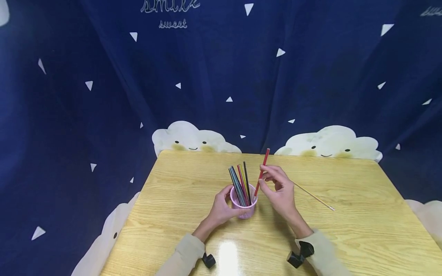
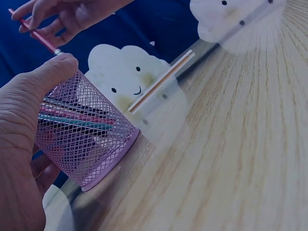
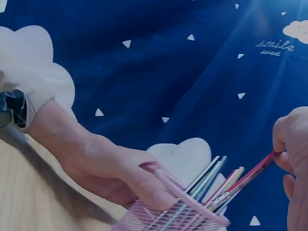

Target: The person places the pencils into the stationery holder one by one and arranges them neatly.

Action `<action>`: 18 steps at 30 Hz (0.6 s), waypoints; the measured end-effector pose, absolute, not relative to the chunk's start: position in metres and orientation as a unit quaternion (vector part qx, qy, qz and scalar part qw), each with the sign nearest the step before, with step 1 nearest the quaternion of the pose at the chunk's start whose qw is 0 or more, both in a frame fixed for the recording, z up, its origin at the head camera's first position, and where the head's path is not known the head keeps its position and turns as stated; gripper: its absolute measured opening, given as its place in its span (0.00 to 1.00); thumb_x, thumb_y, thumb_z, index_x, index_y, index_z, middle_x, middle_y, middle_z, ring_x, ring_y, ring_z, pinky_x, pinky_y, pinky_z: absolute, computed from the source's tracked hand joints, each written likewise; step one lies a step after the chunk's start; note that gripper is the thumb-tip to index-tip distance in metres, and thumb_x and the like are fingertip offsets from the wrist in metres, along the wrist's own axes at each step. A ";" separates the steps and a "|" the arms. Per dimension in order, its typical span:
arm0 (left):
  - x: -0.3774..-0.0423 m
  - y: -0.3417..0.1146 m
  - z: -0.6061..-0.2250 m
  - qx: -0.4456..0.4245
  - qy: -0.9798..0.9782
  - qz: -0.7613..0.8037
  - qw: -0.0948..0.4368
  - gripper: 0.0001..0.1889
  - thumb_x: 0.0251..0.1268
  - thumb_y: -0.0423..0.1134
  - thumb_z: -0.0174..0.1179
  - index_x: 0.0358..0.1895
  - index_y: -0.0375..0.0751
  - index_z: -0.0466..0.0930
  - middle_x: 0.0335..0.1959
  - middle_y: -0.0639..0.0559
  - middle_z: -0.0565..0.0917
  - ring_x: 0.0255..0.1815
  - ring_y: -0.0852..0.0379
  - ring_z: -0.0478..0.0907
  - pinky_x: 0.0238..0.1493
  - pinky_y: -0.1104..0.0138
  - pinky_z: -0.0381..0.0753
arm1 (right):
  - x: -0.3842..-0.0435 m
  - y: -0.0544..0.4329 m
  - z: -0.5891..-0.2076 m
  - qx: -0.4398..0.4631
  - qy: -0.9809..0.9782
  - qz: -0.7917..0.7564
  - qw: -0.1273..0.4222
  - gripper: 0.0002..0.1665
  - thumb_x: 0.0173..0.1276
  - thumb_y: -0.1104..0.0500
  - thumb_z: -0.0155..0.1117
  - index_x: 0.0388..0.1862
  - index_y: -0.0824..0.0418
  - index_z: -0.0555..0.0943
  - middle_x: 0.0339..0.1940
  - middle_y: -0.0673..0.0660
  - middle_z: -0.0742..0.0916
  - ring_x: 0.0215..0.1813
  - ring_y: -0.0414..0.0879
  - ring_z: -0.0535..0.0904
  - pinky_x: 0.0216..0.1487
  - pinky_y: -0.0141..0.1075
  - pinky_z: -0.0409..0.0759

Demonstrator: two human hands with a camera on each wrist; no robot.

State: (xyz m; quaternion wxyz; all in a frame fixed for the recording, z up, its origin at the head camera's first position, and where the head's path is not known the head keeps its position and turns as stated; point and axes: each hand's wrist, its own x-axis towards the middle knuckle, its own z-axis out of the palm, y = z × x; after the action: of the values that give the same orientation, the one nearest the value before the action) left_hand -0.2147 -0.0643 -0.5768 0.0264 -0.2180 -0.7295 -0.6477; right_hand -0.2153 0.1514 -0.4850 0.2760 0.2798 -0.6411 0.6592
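A pink mesh pencil cup stands on the table, and several coloured pencils lean inside it. My left hand grips the cup round its side, thumb across the near face in the left wrist view. Between the thumb and fingers of my right hand a red pencil is pinched, tilted, its lower end at the cup's right rim. In the right wrist view that end of the red pencil overlaps the cup's opening; whether it touches the rim I cannot tell.
To the right of the right hand, a yellow-orange pencil lies on the wooden table. Behind the table hangs a dark blue curtain with white clouds and triangles.
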 end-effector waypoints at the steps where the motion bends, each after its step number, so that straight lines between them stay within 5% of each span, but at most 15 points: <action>1: -0.214 -0.064 -0.576 -0.221 -0.726 -0.650 0.027 0.42 0.40 0.27 0.82 0.66 0.34 0.76 0.57 0.40 0.84 0.58 0.40 0.82 0.64 0.47 0.82 | -0.216 0.150 -0.488 0.279 -0.644 0.658 0.275 0.27 0.56 0.87 0.64 0.57 0.80 0.81 0.50 0.70 0.83 0.44 0.44 0.83 0.48 0.28 0.85; 6: -0.205 -0.064 -0.559 -0.231 -0.719 -0.655 0.034 0.40 0.42 0.25 0.80 0.65 0.27 0.75 0.57 0.32 0.83 0.57 0.32 0.81 0.63 0.38 0.80 | -0.218 0.143 -0.499 0.272 -0.683 0.621 0.272 0.27 0.54 0.87 0.64 0.55 0.78 0.82 0.50 0.71 0.84 0.42 0.47 0.83 0.47 0.28 0.85; 14: -0.202 -0.065 -0.555 -0.229 -0.727 -0.647 0.028 0.41 0.42 0.27 0.81 0.66 0.27 0.74 0.58 0.34 0.83 0.57 0.36 0.82 0.63 0.43 0.81 | -0.220 0.142 -0.516 0.272 -0.753 0.541 0.256 0.24 0.52 0.85 0.66 0.50 0.76 0.85 0.44 0.72 0.87 0.38 0.62 0.84 0.43 0.40 0.86; 18: -0.211 -0.065 -0.572 -0.229 -0.731 -0.641 0.034 0.43 0.41 0.27 0.82 0.68 0.31 0.74 0.60 0.36 0.83 0.58 0.37 0.81 0.64 0.43 0.81 | -0.224 0.145 -0.524 0.279 -0.768 0.526 0.235 0.23 0.55 0.83 0.69 0.51 0.72 0.86 0.44 0.68 0.89 0.42 0.61 0.84 0.47 0.42 0.86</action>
State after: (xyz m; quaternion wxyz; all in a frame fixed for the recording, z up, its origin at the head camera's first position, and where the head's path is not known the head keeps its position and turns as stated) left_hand -0.2107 -0.0646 -0.5715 0.0336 -0.2291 -0.7314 -0.6415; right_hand -0.2241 0.1450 -0.5240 0.2351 0.2785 -0.7683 0.5261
